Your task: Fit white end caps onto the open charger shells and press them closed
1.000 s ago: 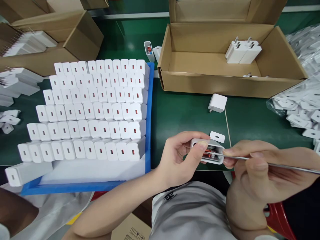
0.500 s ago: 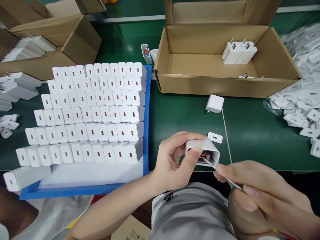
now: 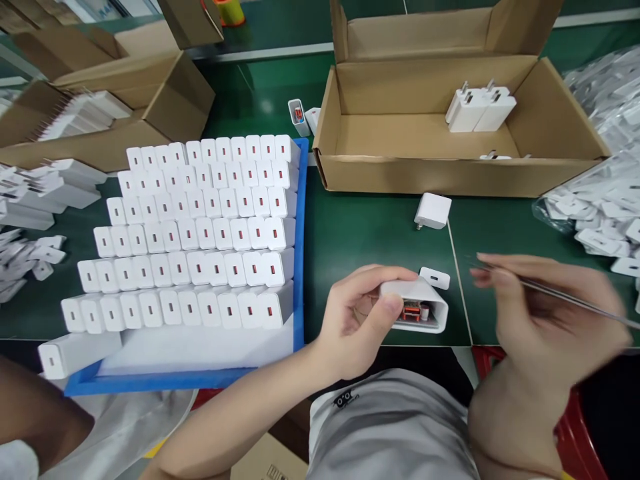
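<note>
My left hand point(image 3: 355, 323) is closed around a white charger housing point(image 3: 417, 289) near the table's front edge. Its open end faces right, showing a red-and-silver circuit part inside. Off to the right, my right hand point(image 3: 555, 313) grips thin metal tweezers point(image 3: 575, 298), apart from the housing; motion blurs their tip. Just behind the housing lies a small white end cover point(image 3: 435, 277) with a slot. Farther back, a white plug charger point(image 3: 433, 211) rests on the green table.
Rows of white chargers point(image 3: 190, 267) fill a blue-edged tray point(image 3: 299, 267) at left. An open cardboard box point(image 3: 400, 175) holding several chargers stands behind. A plastic bag of white covers point(image 3: 610, 220) lies right. Another person's arm point(image 3: 40, 407) shows at lower left.
My right hand has drawn the tweezers out of the housing and moved up and to the right. The left hand keeps its hold on the housing. The view has shifted slightly.
</note>
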Tool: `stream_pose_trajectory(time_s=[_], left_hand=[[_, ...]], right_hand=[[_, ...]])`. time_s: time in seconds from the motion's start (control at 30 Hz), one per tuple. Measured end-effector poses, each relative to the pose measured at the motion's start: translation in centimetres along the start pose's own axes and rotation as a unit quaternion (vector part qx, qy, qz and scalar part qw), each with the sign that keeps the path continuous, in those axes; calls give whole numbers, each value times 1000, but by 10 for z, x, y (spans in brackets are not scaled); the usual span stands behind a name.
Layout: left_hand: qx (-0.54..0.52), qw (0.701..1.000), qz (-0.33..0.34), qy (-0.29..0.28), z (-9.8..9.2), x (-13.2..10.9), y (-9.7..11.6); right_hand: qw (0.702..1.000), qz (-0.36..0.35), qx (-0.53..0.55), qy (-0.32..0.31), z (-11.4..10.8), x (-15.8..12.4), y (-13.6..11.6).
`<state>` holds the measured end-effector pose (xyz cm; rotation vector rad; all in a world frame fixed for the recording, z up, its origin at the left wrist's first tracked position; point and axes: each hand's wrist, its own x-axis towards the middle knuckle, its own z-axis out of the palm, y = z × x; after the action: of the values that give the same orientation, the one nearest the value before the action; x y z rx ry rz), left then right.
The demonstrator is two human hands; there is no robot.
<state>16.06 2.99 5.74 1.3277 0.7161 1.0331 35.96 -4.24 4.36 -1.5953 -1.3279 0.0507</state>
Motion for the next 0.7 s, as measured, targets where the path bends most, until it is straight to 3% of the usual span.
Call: stream_pose_trajectory(time_s=[0.07, 0.17, 0.27, 0.33, 0.43, 0.57, 0.7], left_hand=[[-10, 1000, -5, -4, -1, -1, 0], [-10, 1000, -3, -5, -1, -2, 0], [-16, 1000, -6, -6, -1, -2, 1], [-14, 1000, -6, -7, 0, -2, 1], [2, 1000, 0, -9, 0, -2, 2], [28, 999, 27, -20, -1, -3, 1], [40, 998, 46, -13, -1, -3, -1]], right_hand=[[997, -34, -61, -39, 4, 4, 24], [974, -75, -158, -147, 2, 4, 61], [949, -78, -215, -218, -3, 0, 72], [958, -67, -199, -196, -6, -3, 54], [989, -82, -52, -109, -7, -4, 6], [967, -190, 56, -160, 2, -2, -38], [967, -177, 83, -164, 15, -2, -43]])
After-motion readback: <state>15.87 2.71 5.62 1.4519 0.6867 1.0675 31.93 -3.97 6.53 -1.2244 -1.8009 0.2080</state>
